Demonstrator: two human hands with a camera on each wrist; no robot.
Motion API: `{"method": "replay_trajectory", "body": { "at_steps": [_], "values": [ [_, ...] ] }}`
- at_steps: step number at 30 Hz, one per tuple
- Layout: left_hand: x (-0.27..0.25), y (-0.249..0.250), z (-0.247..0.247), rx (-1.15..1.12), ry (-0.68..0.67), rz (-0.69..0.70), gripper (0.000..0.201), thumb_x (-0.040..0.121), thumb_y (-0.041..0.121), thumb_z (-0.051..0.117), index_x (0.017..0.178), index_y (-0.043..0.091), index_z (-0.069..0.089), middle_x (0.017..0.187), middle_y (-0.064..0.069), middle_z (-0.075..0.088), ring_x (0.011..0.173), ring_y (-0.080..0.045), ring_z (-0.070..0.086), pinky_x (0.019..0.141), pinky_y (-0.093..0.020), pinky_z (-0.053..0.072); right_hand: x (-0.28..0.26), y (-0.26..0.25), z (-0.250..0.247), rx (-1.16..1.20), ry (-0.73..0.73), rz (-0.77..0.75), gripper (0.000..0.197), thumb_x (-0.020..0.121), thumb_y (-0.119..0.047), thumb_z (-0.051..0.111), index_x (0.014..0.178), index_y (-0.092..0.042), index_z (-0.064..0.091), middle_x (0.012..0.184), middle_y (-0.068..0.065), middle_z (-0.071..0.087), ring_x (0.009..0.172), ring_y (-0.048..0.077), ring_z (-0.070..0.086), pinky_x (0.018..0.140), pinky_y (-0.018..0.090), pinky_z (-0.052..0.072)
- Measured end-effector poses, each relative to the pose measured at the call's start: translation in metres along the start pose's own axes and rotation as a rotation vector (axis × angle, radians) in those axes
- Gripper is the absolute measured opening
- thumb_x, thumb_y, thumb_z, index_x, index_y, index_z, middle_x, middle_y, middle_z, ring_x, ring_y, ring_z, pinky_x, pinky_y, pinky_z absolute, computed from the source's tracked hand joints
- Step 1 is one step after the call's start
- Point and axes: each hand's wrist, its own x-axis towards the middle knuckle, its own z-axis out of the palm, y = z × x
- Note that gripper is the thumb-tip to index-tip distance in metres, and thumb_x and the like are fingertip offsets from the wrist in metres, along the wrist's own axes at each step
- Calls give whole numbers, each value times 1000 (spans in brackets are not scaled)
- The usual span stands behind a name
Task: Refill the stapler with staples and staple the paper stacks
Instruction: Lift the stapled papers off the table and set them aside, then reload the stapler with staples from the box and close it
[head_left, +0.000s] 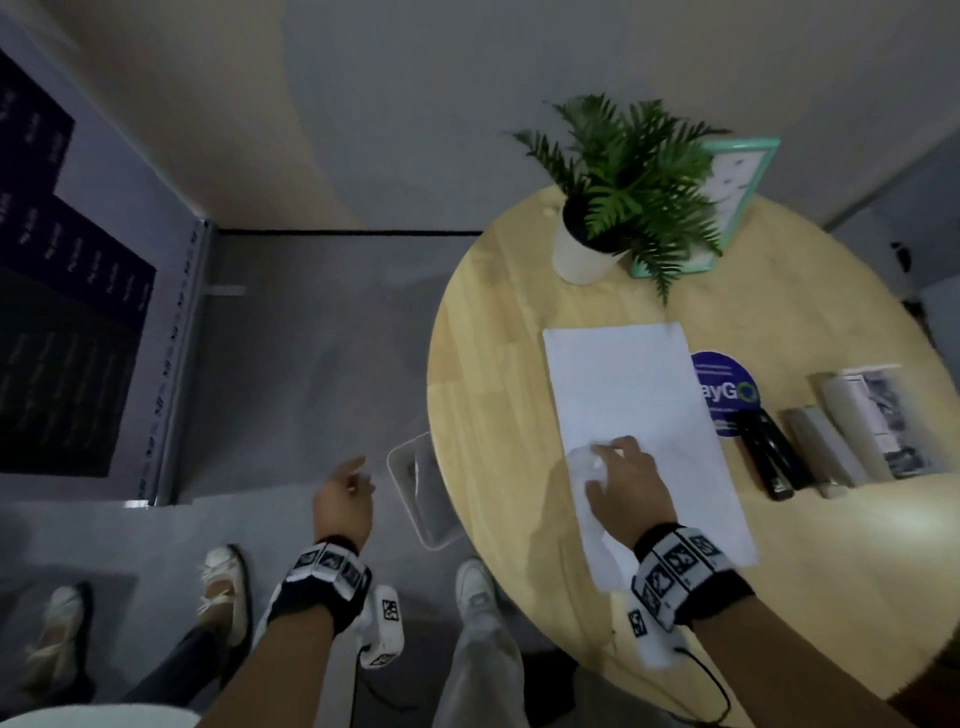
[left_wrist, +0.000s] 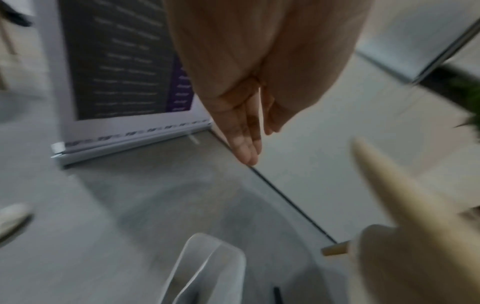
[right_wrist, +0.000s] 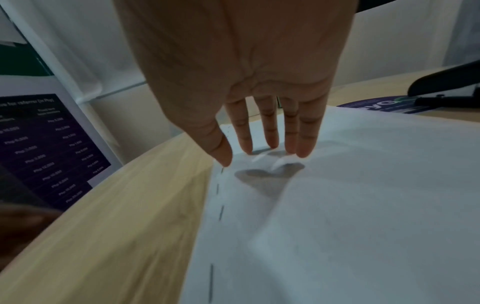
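Head view: round pale-wood table (head_left: 498, 364); white paper stack (head_left: 639, 395) flat mid-table, right hand (head_left: 626, 486) pressing its near-left part, sheet rumpled under fingers. Black stapler (head_left: 769, 454) just right of stack. Left hand (head_left: 345, 499) off table, relaxed, holding nothing, beside clear plastic bin (head_left: 421, 493).

Left wrist view: blurred; fingers (left_wrist: 246, 144) straight, empty.

Right wrist view: fingertips (right_wrist: 303, 148) straight, pushing paper into soft crease; staples (right_wrist: 211, 281) along left edge.

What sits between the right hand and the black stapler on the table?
Only white paper and a strip of bare table; the head view shows the right hand pressing the paper, stapler to its right.
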Motion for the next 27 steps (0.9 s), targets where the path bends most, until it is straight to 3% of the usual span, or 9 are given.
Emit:
{"method": "replay_trajectory", "body": {
  "at_steps": [5, 8, 11, 13, 15, 18, 20, 23, 27],
  "values": [
    [-48, 99, 1, 133, 126, 335, 23, 96, 11, 46, 111, 10, 63, 91, -2, 64, 84, -22, 62, 78, -29, 45, -3, 25, -25, 243, -43, -59, 49, 90, -14, 55, 138, -10, 47, 141, 8, 46, 128, 24, 47, 109, 31, 36],
    [-84, 152, 39, 80, 15, 529, 20, 96, 11, 45, 101, 17, 64, 84, 0, 68, 78, -18, 66, 70, -22, 46, -13, 57, -45, 336, -1, -74, 44, 92, -15, 56, 135, -10, 50, 136, 7, 51, 125, 22, 50, 107, 30, 38],
    [-130, 198, 105, 110, -159, 669, 20, 94, 12, 47, 98, 17, 66, 86, 1, 72, 79, -11, 66, 70, -12, 49, -25, 104, -61, 388, 9, -37, 35, 93, -18, 56, 127, -13, 56, 125, 7, 59, 108, 21, 60, 96, 29, 47],
    [-160, 217, 160, 205, -295, 738, 21, 92, 10, 49, 100, 19, 67, 96, 0, 72, 87, -15, 66, 78, -25, 53, -33, 142, -71, 384, -6, 6, 30, 93, -17, 55, 122, -12, 61, 116, 6, 65, 93, 18, 62, 89, 27, 50],
    [-185, 228, 216, 411, -454, 798, 32, 89, 5, 47, 112, 21, 62, 113, -3, 66, 104, -22, 62, 89, -33, 50, -41, 180, -78, 354, -18, 42, 26, 92, -16, 53, 114, -11, 66, 111, 7, 69, 90, 20, 65, 85, 27, 51],
    [-215, 239, 289, 831, -613, 856, 59, 84, -5, 46, 136, 23, 43, 143, -10, 39, 129, -31, 40, 98, -45, 44, -47, 235, -87, 327, -50, 77, 23, 91, -16, 51, 105, -15, 70, 108, 7, 71, 91, 23, 65, 77, 28, 50],
    [-224, 247, 322, 1005, -580, 915, 71, 79, -7, 52, 141, 25, 35, 153, -13, 21, 138, -36, 24, 100, -49, 43, -47, 262, -94, 310, -74, 82, 23, 92, -17, 51, 105, -18, 69, 101, 3, 68, 84, 20, 61, 71, 23, 44],
    [-222, 252, 356, 1175, -515, 910, 74, 80, -2, 58, 143, 28, 32, 158, -15, 6, 143, -42, 9, 107, -55, 35, -41, 289, -102, 306, -90, 42, 24, 91, -17, 50, 106, -17, 70, 92, -2, 59, 80, 16, 55, 72, 22, 40],
    [-216, 250, 378, 1335, -428, 856, 41, 87, 7, 53, 126, 20, 52, 154, -17, 17, 142, -45, 10, 108, -55, 32, -32, 309, -111, 333, -112, -19, 26, 90, -16, 53, 111, -13, 69, 97, 4, 62, 88, 20, 58, 80, 23, 43]
  ]
}}
